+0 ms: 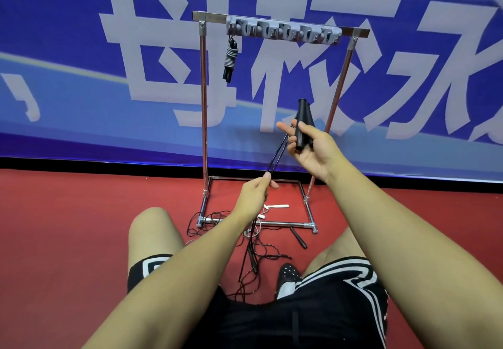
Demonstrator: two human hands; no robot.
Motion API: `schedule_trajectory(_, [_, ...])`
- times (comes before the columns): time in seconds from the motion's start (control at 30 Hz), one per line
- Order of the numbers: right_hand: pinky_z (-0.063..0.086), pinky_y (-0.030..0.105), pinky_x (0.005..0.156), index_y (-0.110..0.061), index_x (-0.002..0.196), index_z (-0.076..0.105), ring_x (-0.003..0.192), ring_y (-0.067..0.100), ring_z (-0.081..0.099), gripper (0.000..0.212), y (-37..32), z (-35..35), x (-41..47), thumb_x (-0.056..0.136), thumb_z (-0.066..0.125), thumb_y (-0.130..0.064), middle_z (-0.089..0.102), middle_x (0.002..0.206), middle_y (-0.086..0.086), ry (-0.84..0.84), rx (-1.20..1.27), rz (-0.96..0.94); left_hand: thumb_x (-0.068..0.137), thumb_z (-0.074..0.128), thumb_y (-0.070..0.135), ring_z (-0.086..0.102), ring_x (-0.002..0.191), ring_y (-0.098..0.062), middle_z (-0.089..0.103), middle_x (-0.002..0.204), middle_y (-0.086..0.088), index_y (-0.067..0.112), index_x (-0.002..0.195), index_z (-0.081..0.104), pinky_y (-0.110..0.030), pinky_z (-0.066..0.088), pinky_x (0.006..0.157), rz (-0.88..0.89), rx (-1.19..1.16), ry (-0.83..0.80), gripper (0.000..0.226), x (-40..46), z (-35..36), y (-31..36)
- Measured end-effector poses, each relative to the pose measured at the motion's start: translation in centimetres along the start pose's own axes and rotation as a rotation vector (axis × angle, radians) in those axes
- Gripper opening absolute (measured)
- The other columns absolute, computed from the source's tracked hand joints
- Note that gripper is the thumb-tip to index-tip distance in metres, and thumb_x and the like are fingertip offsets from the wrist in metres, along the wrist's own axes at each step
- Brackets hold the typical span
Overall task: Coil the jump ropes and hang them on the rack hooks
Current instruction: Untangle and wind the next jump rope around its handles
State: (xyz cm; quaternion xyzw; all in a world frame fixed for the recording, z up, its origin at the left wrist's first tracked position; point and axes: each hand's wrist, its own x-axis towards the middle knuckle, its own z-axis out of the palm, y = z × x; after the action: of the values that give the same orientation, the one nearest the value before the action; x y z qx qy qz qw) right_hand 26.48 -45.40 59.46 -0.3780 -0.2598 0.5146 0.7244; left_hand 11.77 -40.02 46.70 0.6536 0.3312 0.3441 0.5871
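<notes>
Right hand (310, 147) up high, gripping both black handles (304, 124) together so the doubled cord (277, 152) runs taut down to the left hand (254, 195), which pinches it, probably measuring off a first loop; one coiled rope (230, 59) hangs from the left-end hook of the rack (283, 31), while loose ropes (253, 242) tangle on the floor by its front rail
</notes>
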Motion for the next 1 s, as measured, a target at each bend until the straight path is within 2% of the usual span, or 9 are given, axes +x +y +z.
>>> schedule_trajectory(0.17, [0.049, 0.021, 0.053, -0.004, 0.117, 0.055, 0.060, 0.015, 0.055, 0.014, 0.6, -1.5, 0.7, 0.104, 0.052, -0.008, 0.069, 0.123, 0.023, 0.124, -0.126, -0.035, 0.107, 0.041, 0.047, 0.027, 0.049, -0.011, 0.029, 0.054, 0.007, 0.010, 0.081, 0.075, -0.032, 0.024, 0.055, 0.010, 0.142, -0.107, 0.057, 0.1, -0.2, 0.9])
schedule_trajectory(0.27, [0.046, 0.022, 0.052, -0.004, 0.114, 0.058, 0.060, 0.015, 0.058, 0.013, 1.0, -2.8, 0.7, 0.101, 0.058, -0.004, 0.068, 0.106, 0.018, 0.201, -0.332, -0.043, 0.108, 0.040, 0.043, 0.028, 0.047, -0.012, 0.031, 0.052, 0.006, 0.011, 0.077, 0.076, -0.033, 0.024, 0.055, -0.016, 0.231, -0.162, 0.058, 0.5, -0.7, 1.6])
schedule_trajectory(0.43, [0.046, 0.028, 0.053, -0.009, 0.099, 0.054, 0.051, 0.010, 0.060, 0.006, 1.9, -5.7, 0.3, 0.098, 0.060, -0.005, 0.059, 0.082, 0.016, 0.212, -1.035, 0.001, 0.100, 0.058, 0.033, 0.048, 0.059, -0.018, 0.057, 0.078, -0.001, 0.015, 0.105, 0.066, -0.027, 0.040, 0.058, -0.004, 0.466, -0.227, 0.020, 1.1, -1.4, 3.2])
schedule_trajectory(0.57, [0.046, 0.029, 0.063, -0.014, 0.117, 0.055, 0.070, 0.021, 0.065, 0.025, 3.2, -7.5, 0.0, 0.095, 0.064, -0.007, 0.069, 0.098, 0.016, 0.099, -1.530, 0.058, 0.095, 0.067, 0.034, 0.063, 0.098, -0.026, 0.067, 0.113, -0.005, 0.019, 0.110, 0.059, -0.035, 0.049, 0.081, 0.148, 0.919, -0.241, 0.023, 1.2, -1.8, 4.7])
schedule_trajectory(0.67, [0.040, 0.027, 0.077, -0.014, 0.131, 0.056, 0.106, 0.029, 0.065, 0.042, 4.6, -7.6, -0.6, 0.092, 0.071, -0.015, 0.067, 0.122, 0.011, -0.078, -1.870, 0.103, 0.097, 0.061, 0.034, 0.065, 0.100, -0.033, 0.069, 0.108, -0.008, 0.018, 0.113, 0.065, -0.037, 0.048, 0.074, 0.366, 1.320, -0.223, 0.023, 0.9, -1.4, 6.0])
schedule_trajectory(0.73, [0.041, 0.029, 0.079, -0.016, 0.128, 0.059, 0.106, 0.028, 0.063, 0.045, 5.4, -7.3, -1.0, 0.088, 0.078, -0.027, 0.067, 0.118, 0.007, -0.179, -1.963, 0.146, 0.100, 0.057, 0.037, 0.066, 0.093, -0.034, 0.069, 0.104, -0.008, 0.017, 0.113, 0.066, -0.036, 0.044, 0.068, 0.485, 1.503, -0.299, 0.025, 0.9, -1.3, 6.8])
schedule_trajectory(0.83, [0.040, 0.032, 0.069, -0.021, 0.104, 0.064, 0.085, 0.023, 0.056, 0.030, 6.0, -6.5, -1.9, 0.088, 0.077, -0.043, 0.061, 0.088, -0.003, -0.298, -2.013, 0.188, 0.101, 0.053, 0.045, 0.065, 0.091, -0.032, 0.069, 0.100, -0.006, 0.018, 0.107, 0.069, -0.035, 0.046, 0.068, 0.557, 1.615, -0.449, 0.032, 1.3, -2.1, 8.1])
schedule_trajectory(0.9, [0.035, 0.032, 0.060, -0.023, 0.085, 0.060, 0.075, 0.021, 0.051, 0.026, 6.1, -5.8, -2.5, 0.090, 0.074, -0.044, 0.054, 0.074, -0.005, -0.375, -1.966, 0.202, 0.102, 0.053, 0.046, 0.064, 0.093, -0.029, 0.070, 0.101, -0.003, 0.019, 0.107, 0.071, -0.034, 0.046, 0.070, 0.549, 1.563, -0.547, 0.032, 2.0, -2.9, 8.8])
schedule_trajectory(1.0, [0.037, 0.031, 0.064, -0.020, 0.096, 0.072, 0.069, 0.016, 0.049, 0.030, 5.4, -4.6, -3.6, 0.089, 0.073, -0.049, 0.063, 0.077, 0.002, -0.535, -1.767, 0.266, 0.101, 0.058, 0.043, 0.063, 0.093, -0.020, 0.070, 0.101, 0.002, 0.019, 0.103, 0.074, -0.033, 0.046, 0.078, 0.387, 1.253, -0.722, 0.029, 2.7, -4.4, 9.6])
